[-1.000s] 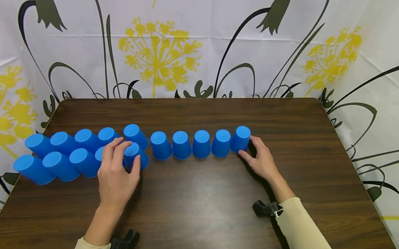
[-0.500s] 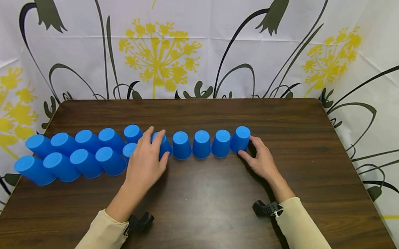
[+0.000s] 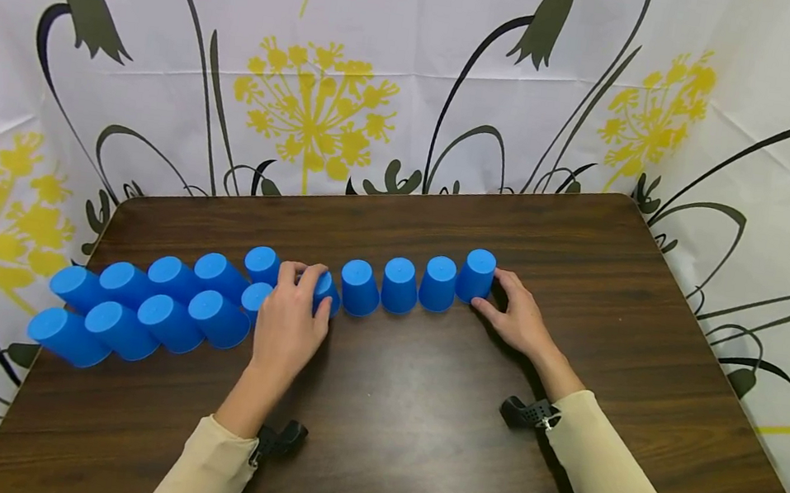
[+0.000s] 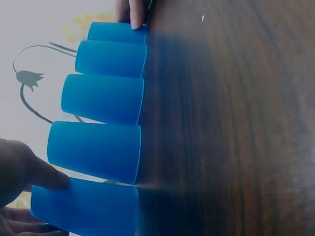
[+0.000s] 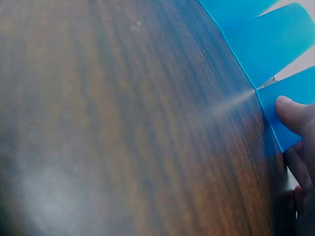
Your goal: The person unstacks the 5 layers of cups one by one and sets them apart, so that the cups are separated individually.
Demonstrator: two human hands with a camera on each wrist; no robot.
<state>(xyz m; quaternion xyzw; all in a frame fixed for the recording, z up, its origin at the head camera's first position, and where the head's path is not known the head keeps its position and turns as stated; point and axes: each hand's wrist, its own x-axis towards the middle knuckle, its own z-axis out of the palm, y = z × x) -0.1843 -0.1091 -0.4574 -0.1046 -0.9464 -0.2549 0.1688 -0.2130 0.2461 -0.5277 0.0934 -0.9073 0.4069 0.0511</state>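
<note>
Several upside-down blue cups stand on a dark wooden table. My left hand [image 3: 289, 324] grips the leftmost cup [image 3: 328, 296] of the single row, the thumb on its near side and fingers behind. In the left wrist view, that cup [image 4: 93, 206] lies nearest the camera, with the thumb [image 4: 47, 174] pressed on its side. At the row's other end, my right hand [image 3: 520, 321] holds the rightmost cup [image 3: 476, 278] between thumb and fingers. The right wrist view has the right thumb [image 5: 294, 115] lying against this cup [image 5: 293, 88]. Between them stand three cups in line, the middle one [image 3: 400, 287] untouched.
Left of the row, more blue cups form a back line [image 3: 124, 282] and a front line [image 3: 171, 324], the front line's right end partly behind my left hand. The table's [image 3: 413, 449] back edge meets a flower-patterned cloth [image 3: 396, 13].
My left hand has moved right, from the front line's right-end cup to the single row's leftmost cup, and its fingers have come down round it. My right hand stays put.
</note>
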